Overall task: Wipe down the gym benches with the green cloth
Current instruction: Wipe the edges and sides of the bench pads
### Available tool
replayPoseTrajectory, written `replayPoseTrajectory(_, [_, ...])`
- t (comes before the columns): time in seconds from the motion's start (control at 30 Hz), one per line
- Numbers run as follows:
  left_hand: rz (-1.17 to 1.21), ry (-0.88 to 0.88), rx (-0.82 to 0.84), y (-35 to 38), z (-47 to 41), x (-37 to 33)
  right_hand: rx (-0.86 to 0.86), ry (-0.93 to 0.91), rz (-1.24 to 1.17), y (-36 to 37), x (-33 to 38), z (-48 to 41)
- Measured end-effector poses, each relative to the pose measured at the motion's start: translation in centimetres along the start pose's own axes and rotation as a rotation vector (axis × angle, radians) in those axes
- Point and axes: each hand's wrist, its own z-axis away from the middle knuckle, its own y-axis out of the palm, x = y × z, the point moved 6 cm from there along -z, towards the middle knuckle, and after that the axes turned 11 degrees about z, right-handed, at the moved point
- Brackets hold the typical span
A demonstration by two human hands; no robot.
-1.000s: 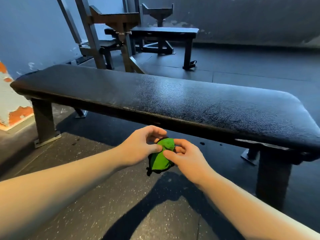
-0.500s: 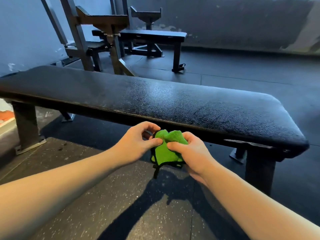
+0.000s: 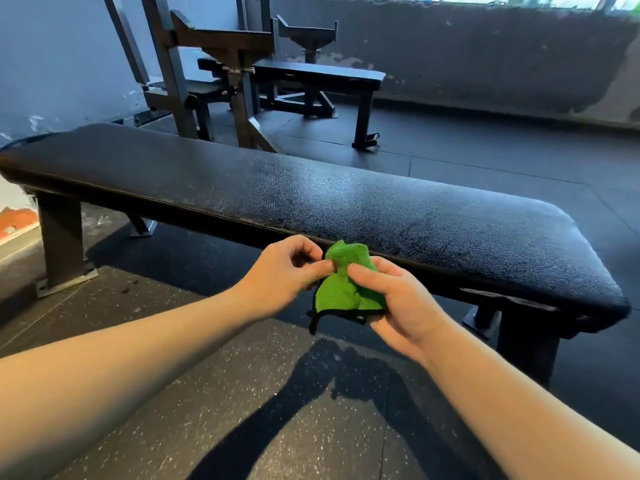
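A long black padded gym bench runs across the view in front of me, its top dusty and textured. Just before its near edge I hold a small green cloth with black trim in the air between both hands. My left hand pinches the cloth's upper left part between thumb and fingers. My right hand grips the cloth's right side, thumb on top and fingers curled underneath. The cloth is bunched, its top corner sticking up level with the bench edge without touching the pad.
A second flat black bench stands farther back, beside a grey steel rack. Speckled rubber flooring lies under my arms. The near bench's steel legs sit left and right. A grey wall closes the back.
Both hands have risen slightly toward the bench edge with the cloth. The cloth has been loosened from a tight ball into a more spread shape. My view has shifted right.
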Motion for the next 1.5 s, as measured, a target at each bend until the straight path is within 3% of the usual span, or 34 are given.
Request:
replayPoseTrajectory(0.07, [-0.011,0.025,-0.083,-1.1,-0.1,-0.3,-0.073,-0.095,0.07,-0.3,1.4,0.0])
replayPoseTrajectory(0.1, [-0.056,0.05,-0.148,-1.9,-0.2,-0.5,-0.141,-0.199,0.221,-0.8,2.5,0.1])
replayPoseTrajectory(0.2, [-0.221,0.15,-0.334,-4.5,-0.4,-0.7,-0.398,-0.65,0.928,-0.8,6.0,0.7])
replayPoseTrajectory(0.27, [-0.321,0.239,-0.406,-5.8,-0.5,-0.6,-0.392,-0.898,1.215,0.1,5.6,0.3])
replayPoseTrajectory(0.37, [-0.53,0.348,-0.469,-6.9,-1.0,-0.4,-0.429,-0.973,1.513,0.0,2.4,-1.7])
replayPoseTrajectory(0.43, [-0.644,0.328,-0.51,-7.3,-1.5,0.0,-0.503,-0.979,1.613,-0.4,1.2,-2.4])
replayPoseTrajectory(0.87, [-0.771,0.401,-0.431,-7.8,-2.2,1.6,-0.556,-1.187,1.657,0.4,1.5,-4.1])
replayPoseTrajectory(1.17, [-0.791,0.439,-0.414,-8.1,-2.3,1.5,-0.499,-1.198,1.734,7.1,0.1,-7.6])
replayPoseTrajectory(1.37, [-0.815,0.454,-0.417,-7.2,-2.3,0.9,-0.504,-1.121,1.867,3.2,0.9,-5.0])
replayPoseTrajectory(1.5, [-0.766,0.542,-0.312,-2.9,-2.6,-0.5,-0.538,-1.05,1.69,-1.4,1.6,-1.0])
